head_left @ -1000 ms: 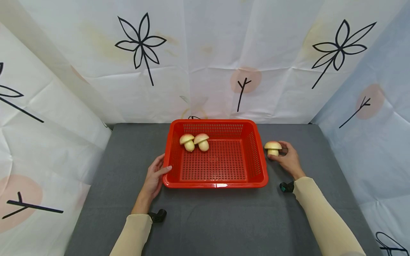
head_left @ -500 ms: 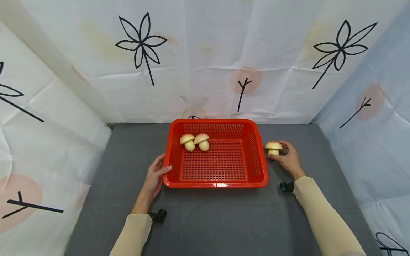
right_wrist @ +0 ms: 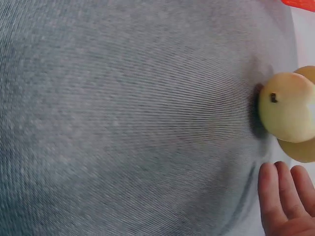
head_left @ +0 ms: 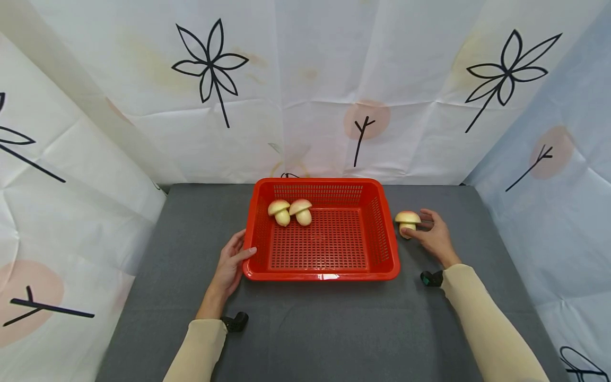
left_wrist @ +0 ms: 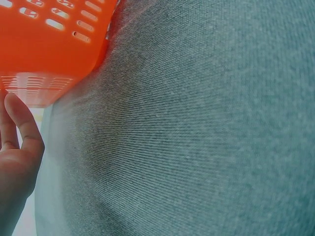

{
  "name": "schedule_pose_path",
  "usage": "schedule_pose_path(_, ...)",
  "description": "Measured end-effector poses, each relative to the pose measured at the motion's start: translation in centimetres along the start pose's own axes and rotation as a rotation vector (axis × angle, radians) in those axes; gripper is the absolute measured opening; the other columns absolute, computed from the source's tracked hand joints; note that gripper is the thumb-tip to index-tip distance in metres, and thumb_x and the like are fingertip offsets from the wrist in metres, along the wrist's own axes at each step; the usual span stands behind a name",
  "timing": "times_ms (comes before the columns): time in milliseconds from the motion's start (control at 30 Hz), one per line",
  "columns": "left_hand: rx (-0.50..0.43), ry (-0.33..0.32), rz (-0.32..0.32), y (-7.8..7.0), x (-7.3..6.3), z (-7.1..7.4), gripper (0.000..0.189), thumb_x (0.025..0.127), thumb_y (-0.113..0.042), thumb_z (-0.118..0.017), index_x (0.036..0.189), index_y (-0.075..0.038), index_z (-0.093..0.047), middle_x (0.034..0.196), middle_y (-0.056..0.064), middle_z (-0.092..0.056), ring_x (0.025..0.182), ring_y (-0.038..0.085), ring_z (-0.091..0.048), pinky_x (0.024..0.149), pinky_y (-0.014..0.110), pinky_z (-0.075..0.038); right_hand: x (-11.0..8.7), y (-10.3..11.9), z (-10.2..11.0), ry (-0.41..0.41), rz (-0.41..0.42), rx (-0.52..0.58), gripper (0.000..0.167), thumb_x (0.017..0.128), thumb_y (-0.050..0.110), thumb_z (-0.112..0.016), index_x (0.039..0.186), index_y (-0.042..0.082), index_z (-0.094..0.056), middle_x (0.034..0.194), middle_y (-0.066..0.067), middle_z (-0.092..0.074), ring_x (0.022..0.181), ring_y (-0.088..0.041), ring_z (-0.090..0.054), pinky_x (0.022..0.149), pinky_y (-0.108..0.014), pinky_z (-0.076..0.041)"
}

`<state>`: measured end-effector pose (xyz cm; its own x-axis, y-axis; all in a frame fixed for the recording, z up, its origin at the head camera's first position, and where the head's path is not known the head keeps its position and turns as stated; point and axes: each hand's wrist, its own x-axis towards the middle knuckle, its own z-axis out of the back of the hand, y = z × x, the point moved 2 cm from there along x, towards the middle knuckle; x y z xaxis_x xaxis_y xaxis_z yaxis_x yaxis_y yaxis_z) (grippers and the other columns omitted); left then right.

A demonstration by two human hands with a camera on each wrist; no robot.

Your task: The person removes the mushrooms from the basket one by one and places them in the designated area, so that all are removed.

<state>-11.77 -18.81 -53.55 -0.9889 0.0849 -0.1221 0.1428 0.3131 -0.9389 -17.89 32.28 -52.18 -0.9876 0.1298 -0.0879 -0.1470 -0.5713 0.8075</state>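
Observation:
A red plastic basket [head_left: 317, 276] with a perforated floor and sides sits at the middle of the table. My left hand [head_left: 230, 268] grips its left rim, thumb over the edge and fingers along the outer wall. Two toy mushrooms [head_left: 301, 212] lean together in the basket's far left part. Right of the basket, a third toy mushroom [head_left: 408, 218] stands upright on the cloth, pinkish cap over a pale stem. Around its right side is my right hand [head_left: 436, 239]; the thumb overlaps the stem in the head view. In the right wrist view its fingers [right_wrist: 286, 194] are straight and apart from the mushroom.
A dark grey cloth [head_left: 334, 329] covers the table. White curtains [head_left: 315, 79] with black leaf drawings hang at the back and both sides. Each wrist wears a small black camera [head_left: 236, 322].
My right hand has loosened from the toy mushroom, its fingers spreading and shifting slightly right. The mushroom stays standing beside the basket. My left hand has not moved.

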Motion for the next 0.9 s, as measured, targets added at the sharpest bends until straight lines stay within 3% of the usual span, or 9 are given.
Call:
schedule_pose_path(267, -0.003, 0.009, -0.008, 0.1, 0.1, 0.1, 0.059, 0.097, 0.003, -0.060, 0.151, -0.001, -0.037, 0.141, 0.009, -0.050, 0.125, 0.023, -0.053, 0.098, 0.032, -0.053, -0.4, 1.2, 1.1, -0.015, 0.014, -0.008, 0.087, 0.089, 0.030, -0.080, 0.154, -0.003, -0.032, 0.148, -0.032, -0.039, 0.131, -0.049, -0.044, 0.098, -0.062, -0.046)
schedule_pose_path(567, -0.012, -0.003, 0.002, 0.1, 0.1, 0.1, 0.058, 0.096, 0.004, -0.059, 0.150, -0.002, -0.038, 0.140, 0.008, -0.050, 0.125, 0.024, -0.053, 0.098, 0.033, -0.053, -0.8, 3.6, 2.0, -0.018, 0.117, 0.009, 0.087, 0.089, 0.028, -0.080, 0.154, -0.001, -0.032, 0.150, -0.030, -0.039, 0.134, -0.048, -0.041, 0.104, -0.064, -0.039)
schedule_pose_path(900, -0.015, 0.000, 0.001, 0.3, 0.2, 0.2, 0.058, 0.097, 0.004, -0.059, 0.150, -0.003, -0.038, 0.141, 0.009, -0.050, 0.126, 0.025, -0.052, 0.100, 0.035, -0.052, -1.5, 7.3, 2.7, -0.043, 0.224, 0.036, 0.081, 0.088, 0.025, -0.081, 0.153, 0.003, -0.038, 0.150, -0.021, -0.044, 0.133, -0.040, -0.045, 0.105, -0.059, -0.042)
